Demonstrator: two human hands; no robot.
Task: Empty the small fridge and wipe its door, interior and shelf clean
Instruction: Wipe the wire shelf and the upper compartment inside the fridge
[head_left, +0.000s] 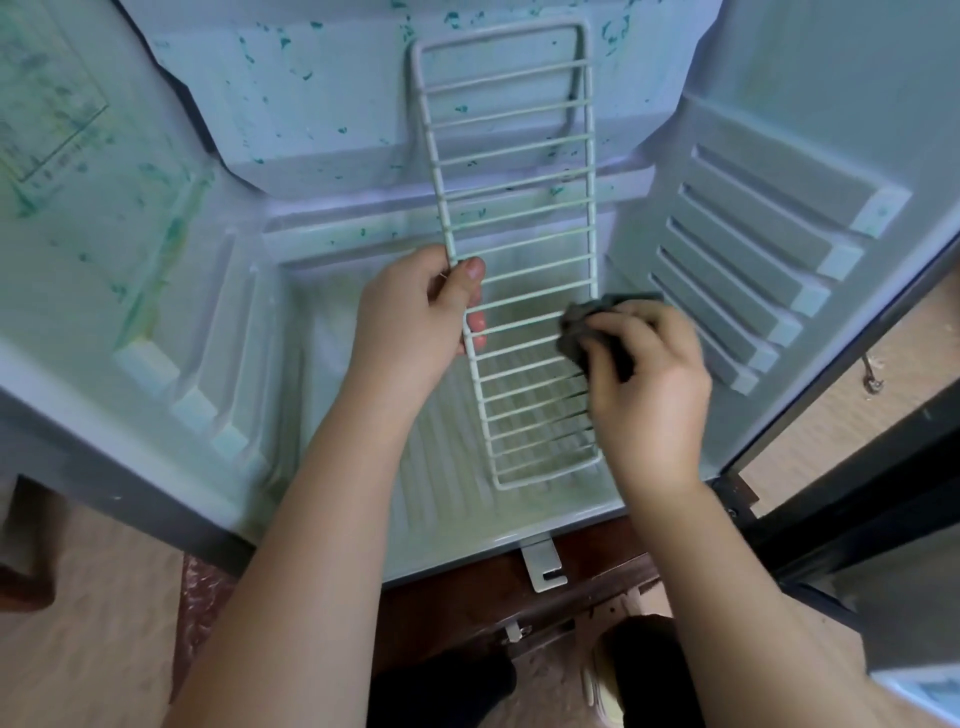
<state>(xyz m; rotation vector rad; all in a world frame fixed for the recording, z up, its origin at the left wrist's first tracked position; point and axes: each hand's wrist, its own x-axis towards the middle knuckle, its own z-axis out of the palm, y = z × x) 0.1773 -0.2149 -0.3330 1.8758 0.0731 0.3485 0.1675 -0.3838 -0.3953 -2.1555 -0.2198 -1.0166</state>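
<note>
A white wire shelf (511, 171) stands tilted lengthwise inside the open small fridge (332, 291), its near end resting on the fridge floor. My left hand (421, 317) grips the shelf's left rail about halfway down. My right hand (644, 384) holds a dark grey cloth (587, 325) pressed against the wires on the shelf's right side. The fridge's walls and back carry green smears and specks. No food or containers show inside.
The fridge door (893, 519) hangs open at the right, dark-edged. Ribbed rail slots (748, 270) line the right inner wall. A white hinge bracket (543, 564) sticks out at the fridge's front base. Tan floor (93, 623) and my dark-clad legs lie below.
</note>
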